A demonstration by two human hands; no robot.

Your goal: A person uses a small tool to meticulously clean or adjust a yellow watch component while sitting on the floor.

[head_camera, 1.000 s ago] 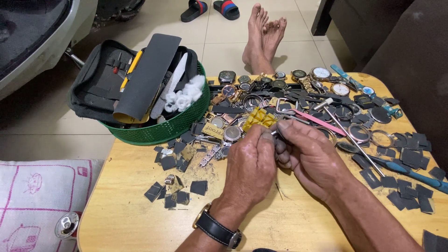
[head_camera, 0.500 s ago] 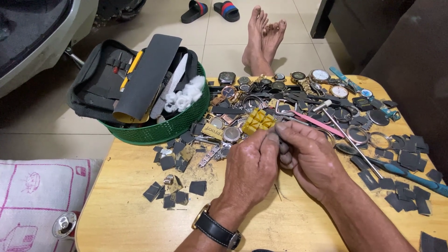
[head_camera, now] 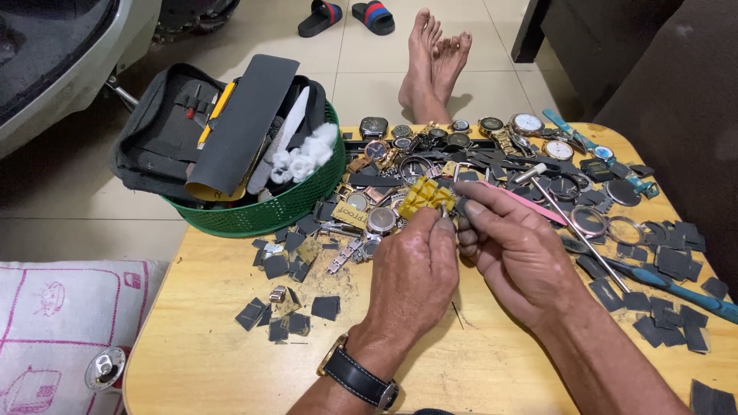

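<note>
While a small dark part (head_camera: 459, 206) is pinched between both closed hands (head_camera: 469, 253), it could be dropped among watch pieces (head_camera: 430, 154).

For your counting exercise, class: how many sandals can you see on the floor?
2. One sandal and a second sandal lie side by side on the tiled floor at the top, left of the bare feet. Others may lie out of frame.

Small tan rectangular label w/ dark print (head_camera: 352, 214) on table, just beside green basket (head_camera: 254, 217).
</note>
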